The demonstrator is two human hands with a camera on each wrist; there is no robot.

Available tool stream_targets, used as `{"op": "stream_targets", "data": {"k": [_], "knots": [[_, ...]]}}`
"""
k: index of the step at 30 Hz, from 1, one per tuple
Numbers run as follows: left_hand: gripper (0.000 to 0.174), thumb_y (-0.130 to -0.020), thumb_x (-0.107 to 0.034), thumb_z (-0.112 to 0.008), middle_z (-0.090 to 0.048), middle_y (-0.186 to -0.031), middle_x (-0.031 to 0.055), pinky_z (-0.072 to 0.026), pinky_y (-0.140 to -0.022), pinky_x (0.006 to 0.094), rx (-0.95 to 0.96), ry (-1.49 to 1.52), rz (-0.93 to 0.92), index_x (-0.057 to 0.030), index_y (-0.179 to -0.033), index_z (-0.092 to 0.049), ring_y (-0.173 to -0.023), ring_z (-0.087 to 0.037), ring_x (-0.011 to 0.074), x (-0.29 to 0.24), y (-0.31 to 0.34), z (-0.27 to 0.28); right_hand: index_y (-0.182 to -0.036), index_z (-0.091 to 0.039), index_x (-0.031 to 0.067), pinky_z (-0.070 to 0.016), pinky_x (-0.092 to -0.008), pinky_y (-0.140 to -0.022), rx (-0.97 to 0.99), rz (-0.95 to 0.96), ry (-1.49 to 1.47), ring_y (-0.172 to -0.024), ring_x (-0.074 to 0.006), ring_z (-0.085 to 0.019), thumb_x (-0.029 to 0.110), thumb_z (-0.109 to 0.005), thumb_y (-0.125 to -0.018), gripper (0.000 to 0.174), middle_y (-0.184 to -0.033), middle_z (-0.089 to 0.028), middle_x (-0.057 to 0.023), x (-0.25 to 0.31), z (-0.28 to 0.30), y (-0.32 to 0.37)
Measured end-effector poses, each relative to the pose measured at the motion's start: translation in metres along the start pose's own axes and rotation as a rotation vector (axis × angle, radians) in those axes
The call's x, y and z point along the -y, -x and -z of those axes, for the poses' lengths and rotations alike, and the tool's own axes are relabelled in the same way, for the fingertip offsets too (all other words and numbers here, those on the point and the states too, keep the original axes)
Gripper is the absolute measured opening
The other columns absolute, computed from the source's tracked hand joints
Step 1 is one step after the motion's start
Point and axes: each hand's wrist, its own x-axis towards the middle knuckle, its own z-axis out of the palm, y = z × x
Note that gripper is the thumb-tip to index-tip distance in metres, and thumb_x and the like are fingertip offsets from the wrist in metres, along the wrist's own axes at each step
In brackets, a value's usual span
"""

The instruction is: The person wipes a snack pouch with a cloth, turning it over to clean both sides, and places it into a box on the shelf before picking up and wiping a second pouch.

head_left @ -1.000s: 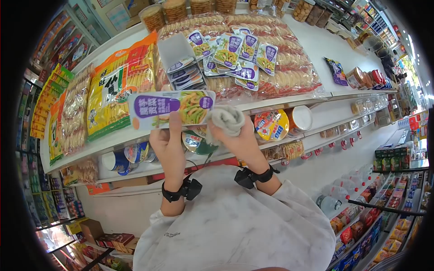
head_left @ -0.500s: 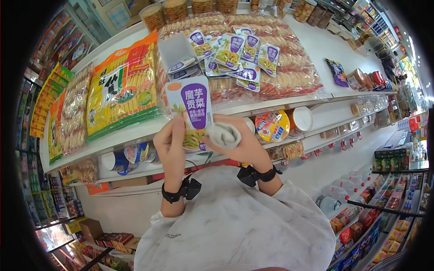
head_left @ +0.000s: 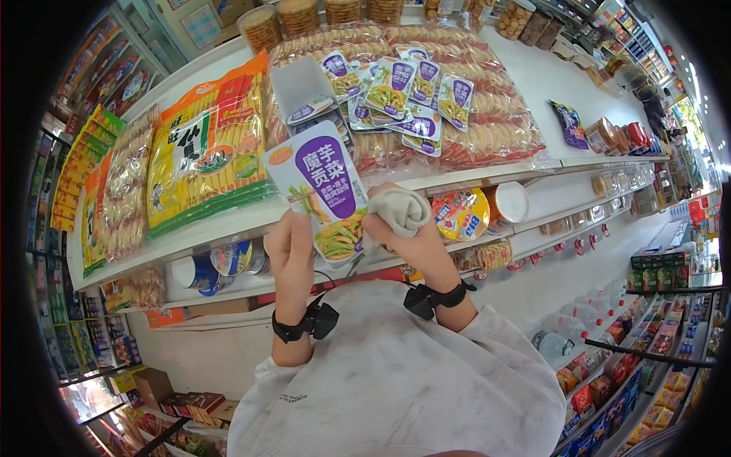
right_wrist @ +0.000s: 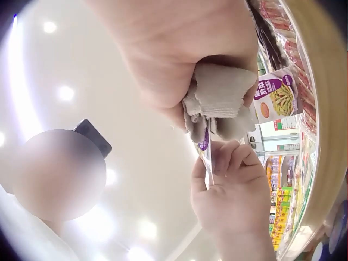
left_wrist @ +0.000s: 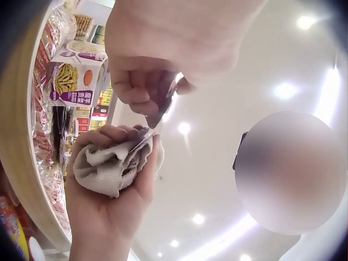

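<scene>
My left hand pinches a snack packet by its lower left edge. The packet is white with a purple label and a picture of green and orange food; its printed face shows in the head view and its top leans left. In my right hand is a bunched grey cloth, gripped at the packet's lower right edge. The left wrist view shows the cloth folded in the curled right fingers. From the right wrist, the packet appears edge-on below the cloth.
Behind the packet stands an open box with similar packets inside. A loose pile of packets lies on bagged round crackers. Yellow snack bags fill the left of the shelf; instant noodle tubs sit below its edge.
The packet has turned from lying sideways to upright, then tipped with its top to the left. My right hand with the cloth has shifted slightly along its edge.
</scene>
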Motion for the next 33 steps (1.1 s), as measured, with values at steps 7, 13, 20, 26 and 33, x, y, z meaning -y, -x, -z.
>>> {"op": "stream_targets", "data": {"k": [7,13,20,26,33], "knots": [[0.045,-0.106,-0.028,-0.046,-0.058,-0.130,0.0112,-0.0429,-0.102,0.0356,0.080,-0.127,-0.150,0.0053,-0.136,-0.047,-0.119,-0.056,0.0176,0.001,0.004,0.004,-0.100,-0.061,0.0038,-0.0444,-0.0233,-0.072,0.033,0.069,-0.013,-0.083,-0.0063,-0.052,0.006,-0.074,-0.087,0.019,-0.091,-0.060,0.0006,0.004,-0.004,0.003],[0.050,-0.106,-0.028,-0.044,-0.051,-0.139,0.0100,-0.0416,-0.105,0.0366,0.139,-0.123,-0.109,0.0013,-0.146,-0.036,-0.126,-0.052,0.0190,0.004,0.010,0.006,-0.100,-0.061,0.0040,-0.0440,-0.0228,-0.072,0.044,0.026,-0.039,-0.082,-0.0058,-0.052,0.007,-0.074,-0.088,0.018,-0.090,-0.059,0.0014,0.005,-0.002,0.002],[0.040,-0.105,-0.024,-0.049,-0.056,-0.130,0.0074,-0.0440,-0.098,0.0315,0.135,-0.144,-0.141,0.0010,-0.136,-0.047,-0.116,-0.054,0.0137,0.001,0.010,0.003,-0.099,-0.061,0.0038,-0.0440,-0.0225,-0.072,0.055,-0.039,-0.090,-0.081,-0.0053,-0.052,0.007,-0.073,-0.089,0.016,-0.088,-0.059,0.0022,0.006,-0.001,0.002],[0.030,-0.102,-0.023,-0.055,-0.068,-0.098,0.0060,-0.0469,-0.074,0.0280,0.054,-0.161,-0.084,0.0038,-0.114,-0.062,-0.081,-0.060,0.0113,-0.009,0.006,-0.006,-0.102,-0.062,0.0034,-0.0463,-0.0227,-0.075,-0.020,-0.015,-0.094,-0.085,-0.0046,-0.054,0.007,-0.074,-0.087,0.019,-0.091,-0.061,0.0017,-0.001,-0.001,0.001],[0.023,-0.096,-0.014,-0.059,-0.054,-0.065,0.0105,-0.0404,-0.058,0.0292,0.268,-0.421,-0.061,0.0035,-0.082,-0.059,-0.059,-0.051,0.0151,-0.017,-0.009,-0.025,-0.105,-0.063,0.0038,-0.0491,-0.0228,-0.081,-0.234,0.019,-0.119,-0.090,-0.0054,-0.059,0.012,-0.079,-0.084,0.028,-0.095,-0.064,0.0026,0.009,-0.003,0.001]]}}
